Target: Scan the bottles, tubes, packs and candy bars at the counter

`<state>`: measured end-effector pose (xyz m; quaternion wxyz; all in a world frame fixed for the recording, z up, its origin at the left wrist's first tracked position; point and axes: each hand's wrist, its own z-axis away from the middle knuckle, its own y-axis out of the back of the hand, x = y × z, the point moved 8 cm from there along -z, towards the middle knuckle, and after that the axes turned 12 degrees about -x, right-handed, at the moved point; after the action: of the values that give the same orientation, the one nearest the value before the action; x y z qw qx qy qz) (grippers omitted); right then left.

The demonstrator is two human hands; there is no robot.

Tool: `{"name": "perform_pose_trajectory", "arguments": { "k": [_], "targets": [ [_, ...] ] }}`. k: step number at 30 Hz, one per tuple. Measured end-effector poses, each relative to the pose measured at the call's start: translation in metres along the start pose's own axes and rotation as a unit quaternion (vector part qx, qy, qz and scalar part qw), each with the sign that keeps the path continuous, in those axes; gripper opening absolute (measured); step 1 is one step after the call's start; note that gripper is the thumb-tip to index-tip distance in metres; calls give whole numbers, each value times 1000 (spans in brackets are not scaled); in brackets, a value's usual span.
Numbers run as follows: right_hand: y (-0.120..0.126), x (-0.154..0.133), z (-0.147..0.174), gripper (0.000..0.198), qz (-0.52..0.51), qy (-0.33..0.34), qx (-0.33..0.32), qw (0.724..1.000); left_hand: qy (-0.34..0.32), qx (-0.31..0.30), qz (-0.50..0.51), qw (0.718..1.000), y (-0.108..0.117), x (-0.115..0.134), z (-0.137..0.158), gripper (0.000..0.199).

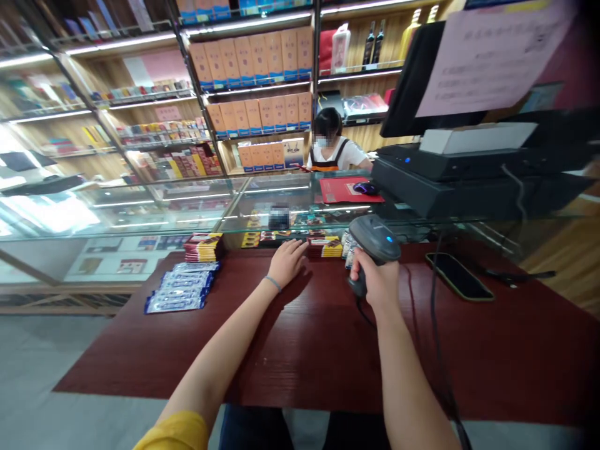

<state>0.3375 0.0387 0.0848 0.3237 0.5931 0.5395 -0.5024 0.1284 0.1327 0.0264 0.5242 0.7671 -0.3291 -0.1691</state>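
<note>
Strip lights (248,24) glow, glare (70,209) whitens the left, and outer edges seem blurred.

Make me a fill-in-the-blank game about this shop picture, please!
1. The right hand grips a handheld barcode ____.
2. The sleeve on the left arm is ____.
3. The computer mouse rests on something coloured ____.
4. Of the two hands, the phone lies nearer the ____ one.

Missing words: scanner; yellow; red; right.

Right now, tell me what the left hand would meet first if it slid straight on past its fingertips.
The left hand would probably first meet the red-and-yellow packets by the front edge of the glass counter; depth there is unclear.
</note>
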Motion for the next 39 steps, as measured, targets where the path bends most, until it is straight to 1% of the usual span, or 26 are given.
{"name": "perform_pose_trajectory", "arguments": {
  "k": [2, 4, 6, 9, 12, 14, 18, 21, 23, 26, 29, 31, 33, 34, 35, 36, 37, 39],
  "targets": [
    [-15, 2, 3, 36, 18, 2, -25, 1000, 39, 19, -12, 999, 23, -28, 24, 43],
    [-31, 4, 7, 34, 39, 7, -56, 998, 91, 32, -25, 995, 45, -61, 49, 42],
    [-47, 7, 11, 34, 64, 7, -85, 994, 145, 40, -32, 988, 67, -96, 74, 41],
    [-69, 17, 16, 34, 92, -1, -113, 989, 206, 35, -42, 977, 94, -142, 105, 45],
    [-88, 28, 22, 32, 112, -14, -135, 984, 249, 25, -58, 967, 112, -179, 126, 52],
    [-98, 34, 26, 32, 118, -19, -155, 981, 256, 9, -61, 965, 116, -196, 132, 56],
    [-111, 44, 33, 34, 125, -30, -189, 974, 257, -31, -68, 964, 112, -219, 137, 57],
    [-114, 50, 34, 36, 126, -39, -202, 971, 262, -62, -82, 960, 105, -226, 138, 54],
    [-114, 52, 34, 37, 128, -39, -201, 970, 265, -72, -93, 957, 103, -227, 139, 53],
    [-115, 52, 34, 39, 132, -39, -204, 969, 265, -75, -98, 956, 106, -224, 139, 50],
    [-115, 52, 34, 40, 127, -41, -206, 969, 262, -61, -63, 961, 114, -218, 139, 47],
    [-114, 52, 34, 39, 129, -40, -204, 970, 260, -16, -8, 965, 122, -211, 141, 46],
    [-112, 51, 34, 37, 139, -35, -204, 968, 256, 66, 75, 962, 130, -200, 145, 44],
    [-111, 51, 34, 35, 147, -31, -203, 968, 255, 119, 126, 951, 134, -194, 148, 43],
    [-110, 51, 34, 34, 156, -25, -203, 966, 253, 174, 180, 934, 135, -188, 151, 41],
    [-109, 50, 34, 33, 163, -18, -203, 965, 257, 234, 236, 907, 135, -182, 155, 40],
    [-109, 50, 34, 33, 171, -11, -201, 965, 264, 293, 295, 871, 132, -175, 159, 39],
    [-106, 49, 34, 35, 189, 0, -191, 963, 278, 391, 389, 786, 119, -162, 163, 38]
  ]
}}
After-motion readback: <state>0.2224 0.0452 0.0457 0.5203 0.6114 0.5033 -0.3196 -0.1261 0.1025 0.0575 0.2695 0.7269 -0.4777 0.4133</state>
